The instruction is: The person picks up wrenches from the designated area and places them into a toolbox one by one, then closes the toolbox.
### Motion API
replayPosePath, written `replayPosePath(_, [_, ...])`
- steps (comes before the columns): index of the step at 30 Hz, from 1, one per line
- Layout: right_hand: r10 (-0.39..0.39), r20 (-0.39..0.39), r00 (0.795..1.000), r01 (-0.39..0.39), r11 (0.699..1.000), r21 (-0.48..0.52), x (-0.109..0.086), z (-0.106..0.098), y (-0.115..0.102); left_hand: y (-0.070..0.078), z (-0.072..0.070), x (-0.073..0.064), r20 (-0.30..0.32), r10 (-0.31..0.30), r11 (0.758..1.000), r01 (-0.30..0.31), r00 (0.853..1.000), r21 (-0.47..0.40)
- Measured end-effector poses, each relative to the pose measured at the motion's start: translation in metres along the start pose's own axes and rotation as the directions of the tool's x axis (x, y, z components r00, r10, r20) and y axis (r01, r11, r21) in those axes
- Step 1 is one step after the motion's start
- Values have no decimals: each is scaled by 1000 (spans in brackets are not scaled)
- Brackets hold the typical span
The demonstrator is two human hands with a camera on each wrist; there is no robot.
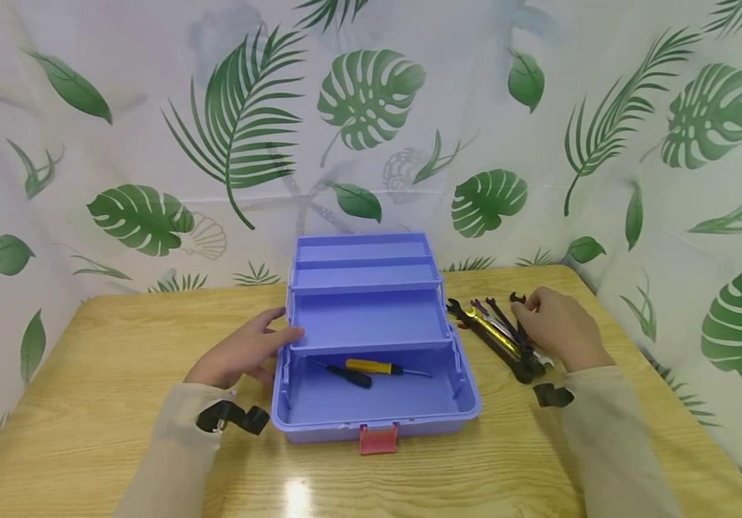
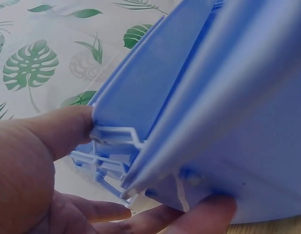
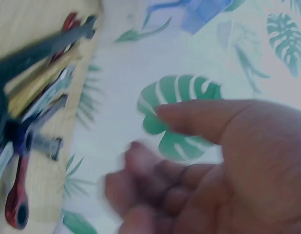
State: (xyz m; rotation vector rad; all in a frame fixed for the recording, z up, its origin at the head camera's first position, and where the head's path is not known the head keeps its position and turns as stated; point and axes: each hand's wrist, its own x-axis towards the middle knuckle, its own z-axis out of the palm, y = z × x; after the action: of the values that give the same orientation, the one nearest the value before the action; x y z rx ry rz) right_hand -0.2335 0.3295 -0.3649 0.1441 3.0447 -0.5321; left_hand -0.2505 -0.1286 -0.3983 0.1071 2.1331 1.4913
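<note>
A lavender-blue toolbox (image 1: pixel 309 410) stands opened, its stepped trays (image 1: pixel 371 316) raised toward the back. In its bottom lie a yellow-handled screwdriver (image 1: pixel 371 367) and a black-handled screwdriver (image 1: pixel 350 375). My left hand (image 1: pixel 241 352) holds the box's left side, thumb (image 2: pixel 72 124) at the tray edge and fingers against the outer wall by the white hinge links. Right of the box is a pile of wrenches, among them a yellow wrench (image 1: pixel 496 334) and a dark wrench (image 3: pixel 48 51). Over the pile's far right end, my right hand (image 1: pixel 558 324) has loosely bent fingers with nothing between them.
A pink latch (image 1: pixel 378 440) hangs from the box front. The wooden table (image 1: pixel 131 374) reaches back to a leaf-patterned curtain (image 1: pixel 267 122), which also runs down both sides. A red ring-ended wrench (image 3: pixel 16 209) shows at the pile's edge.
</note>
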Motion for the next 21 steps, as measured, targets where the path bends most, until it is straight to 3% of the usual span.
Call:
replayPosePath(4, [105, 147, 983, -102, 994, -26, 4, 3, 15, 1, -1, -1, 12, -8, 1000, 8, 1000, 15])
replayPosePath(8, [121, 257, 959, -112, 993, -48, 6, 9, 21, 1, -1, -2, 40, -12, 1000, 12, 999, 6])
replayPosePath(21, [98, 265, 959, -83, 994, -67, 7, 20, 19, 1, -3, -1, 66, -7, 1000, 7, 998, 4])
